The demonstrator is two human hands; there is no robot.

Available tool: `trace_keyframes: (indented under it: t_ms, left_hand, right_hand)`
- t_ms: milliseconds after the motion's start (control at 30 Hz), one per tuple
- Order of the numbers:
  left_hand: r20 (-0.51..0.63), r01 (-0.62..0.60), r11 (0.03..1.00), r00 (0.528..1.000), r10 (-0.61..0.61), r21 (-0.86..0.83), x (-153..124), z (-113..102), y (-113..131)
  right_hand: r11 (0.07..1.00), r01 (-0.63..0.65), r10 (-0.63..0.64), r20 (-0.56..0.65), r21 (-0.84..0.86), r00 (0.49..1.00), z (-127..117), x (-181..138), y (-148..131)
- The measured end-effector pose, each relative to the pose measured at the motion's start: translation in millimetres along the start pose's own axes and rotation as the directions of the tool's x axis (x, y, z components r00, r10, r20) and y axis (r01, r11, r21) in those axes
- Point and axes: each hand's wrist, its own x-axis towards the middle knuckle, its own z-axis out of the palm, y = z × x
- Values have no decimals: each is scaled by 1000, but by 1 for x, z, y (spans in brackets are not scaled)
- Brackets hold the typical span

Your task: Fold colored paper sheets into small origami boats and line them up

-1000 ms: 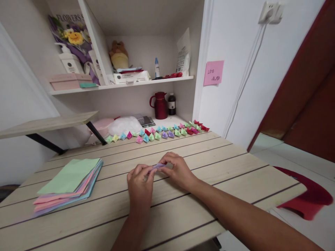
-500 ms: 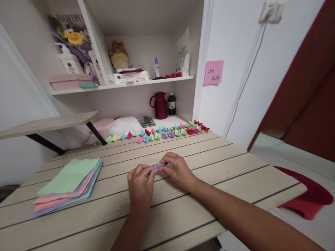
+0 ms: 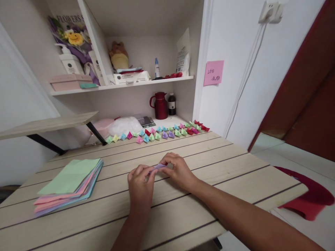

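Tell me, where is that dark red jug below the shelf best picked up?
Probably by its handle, from the front left: the loop sticks out on that side of the upright jug, while the dark bottle stands close on the right.

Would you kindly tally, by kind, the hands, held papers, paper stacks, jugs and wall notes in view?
Left hand plus right hand: 2
Held purple paper: 1
Paper stack: 1
Red jug: 1
Pink wall note: 1
Total: 6
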Motion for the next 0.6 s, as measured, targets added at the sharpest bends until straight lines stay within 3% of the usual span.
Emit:
trace_keyframes:
  t_ms: [433,600]
  left_hand:
    - [49,-2,997,999,-2,74,1,-3,4]
    - [214,93,986,969,-121,135,-2,-7,-7]
  right_hand:
    - [999,22,-22,15,-43,1000,0,0,1]
    - [987,42,-37,35,-152,999,2,-2,6]
